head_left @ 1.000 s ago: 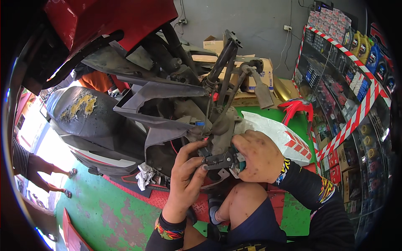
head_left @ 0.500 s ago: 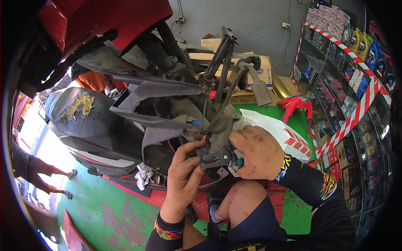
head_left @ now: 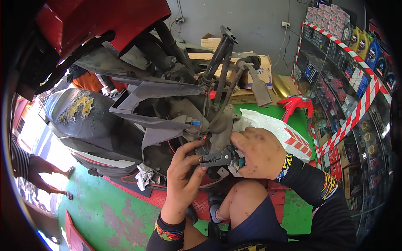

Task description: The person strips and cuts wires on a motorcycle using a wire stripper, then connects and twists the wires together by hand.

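My right hand (head_left: pixel 260 152) is wrapped round the green handles of grey wire strippers (head_left: pixel 221 158), whose toothed jaws point left. At the tip of those jaws, the thumb and fingers of my left hand (head_left: pixel 183 170) are pinched together; what lies between them is too small to make out. A thin red wire (head_left: pixel 171 146) shows just behind my left fingers. Both hands are in front of a partly stripped scooter (head_left: pixel 155 94), close to its bare front frame and dark grey plastic panel. My fingers hide part of the jaws.
The scooter's torn black seat (head_left: pixel 79 111) is at the left, under a red body panel (head_left: pixel 104 21). Crumpled white paper (head_left: pixel 144 175) lies by its footboard. A white fairing (head_left: pixel 289 142) and a taped-off glass display case (head_left: pixel 335 104) are at the right. A bystander's legs (head_left: pixel 46 171) show far left.
My hands and the wire strippers stay almost in place, with the tool's handles and my right fingers shifting slightly. The bystander's foot at the far left has moved a little.
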### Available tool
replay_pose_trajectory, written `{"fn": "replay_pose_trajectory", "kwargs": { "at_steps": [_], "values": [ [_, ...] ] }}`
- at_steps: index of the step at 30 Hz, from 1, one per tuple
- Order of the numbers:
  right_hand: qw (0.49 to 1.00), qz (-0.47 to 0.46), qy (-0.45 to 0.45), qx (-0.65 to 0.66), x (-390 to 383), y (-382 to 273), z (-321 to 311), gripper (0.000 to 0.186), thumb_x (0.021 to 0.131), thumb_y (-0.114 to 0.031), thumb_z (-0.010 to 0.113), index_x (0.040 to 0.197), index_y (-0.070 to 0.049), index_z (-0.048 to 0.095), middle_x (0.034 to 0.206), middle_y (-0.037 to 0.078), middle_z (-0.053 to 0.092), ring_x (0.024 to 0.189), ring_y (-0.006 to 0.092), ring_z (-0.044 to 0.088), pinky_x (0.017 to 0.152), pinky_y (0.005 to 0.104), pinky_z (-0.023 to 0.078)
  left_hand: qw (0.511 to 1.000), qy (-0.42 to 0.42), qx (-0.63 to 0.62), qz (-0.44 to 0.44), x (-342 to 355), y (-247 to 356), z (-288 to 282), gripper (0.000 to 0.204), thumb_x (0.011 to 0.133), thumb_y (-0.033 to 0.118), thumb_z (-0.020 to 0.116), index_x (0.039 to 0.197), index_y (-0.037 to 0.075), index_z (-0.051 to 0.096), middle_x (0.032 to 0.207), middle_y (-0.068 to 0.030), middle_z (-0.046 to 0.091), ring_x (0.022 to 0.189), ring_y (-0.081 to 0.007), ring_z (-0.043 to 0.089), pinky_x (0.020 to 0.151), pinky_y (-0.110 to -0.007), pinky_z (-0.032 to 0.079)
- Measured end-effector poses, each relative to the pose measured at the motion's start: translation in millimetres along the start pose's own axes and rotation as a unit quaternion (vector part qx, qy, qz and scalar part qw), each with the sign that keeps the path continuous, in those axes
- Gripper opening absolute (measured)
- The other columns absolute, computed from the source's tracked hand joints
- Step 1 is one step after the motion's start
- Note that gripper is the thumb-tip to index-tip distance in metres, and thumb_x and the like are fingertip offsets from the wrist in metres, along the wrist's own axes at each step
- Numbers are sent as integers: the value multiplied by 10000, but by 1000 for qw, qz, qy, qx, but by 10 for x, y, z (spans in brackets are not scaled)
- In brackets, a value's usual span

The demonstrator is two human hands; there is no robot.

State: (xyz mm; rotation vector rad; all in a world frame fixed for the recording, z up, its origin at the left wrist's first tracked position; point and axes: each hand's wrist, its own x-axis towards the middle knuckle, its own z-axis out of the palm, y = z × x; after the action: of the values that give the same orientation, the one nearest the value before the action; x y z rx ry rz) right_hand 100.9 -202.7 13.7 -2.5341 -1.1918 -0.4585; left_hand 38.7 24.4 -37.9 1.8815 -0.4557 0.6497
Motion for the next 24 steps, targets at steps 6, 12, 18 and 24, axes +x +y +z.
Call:
{"fn": "replay_pose_trajectory", "kwargs": {
  "at_steps": [6,12,18,24],
  "values": [
    [1000,-6,7,10,5,5,20,562,614,-263,828,1048,-38,552,856,109,626,862,322,645,789,429,521,999,14,-26,-19,-7,4,11,182,848,-3,705,1028,-30,713,1314,-194,653,1105,-301,651,940,-374,510],
    [1000,-4,3,27,1,27,46,537,550,-208,759,1006,-49,524,861,119,601,862,343,609,774,442,498,1000,6,-15,-20,-6,-2,-7,178,843,-22,698,1019,-35,717,1314,-198,656,1159,-313,648,959,-377,510],
    [1000,10,-7,19,2,29,69,524,558,-207,756,1005,-48,533,838,121,608,853,345,625,760,445,503,1000,0,-14,-23,-5,11,-23,158,866,-31,676,1019,-43,712,1311,-199,656,1138,-304,649,947,-376,511],
    [1000,-1,16,23,1,33,67,519,562,-204,758,1010,-50,544,816,133,614,805,354,628,728,450,505,1000,7,-21,-16,-7,9,-15,142,888,-12,677,1022,-50,705,1309,-201,653,1103,-292,649,926,-371,509]
  ]
}}
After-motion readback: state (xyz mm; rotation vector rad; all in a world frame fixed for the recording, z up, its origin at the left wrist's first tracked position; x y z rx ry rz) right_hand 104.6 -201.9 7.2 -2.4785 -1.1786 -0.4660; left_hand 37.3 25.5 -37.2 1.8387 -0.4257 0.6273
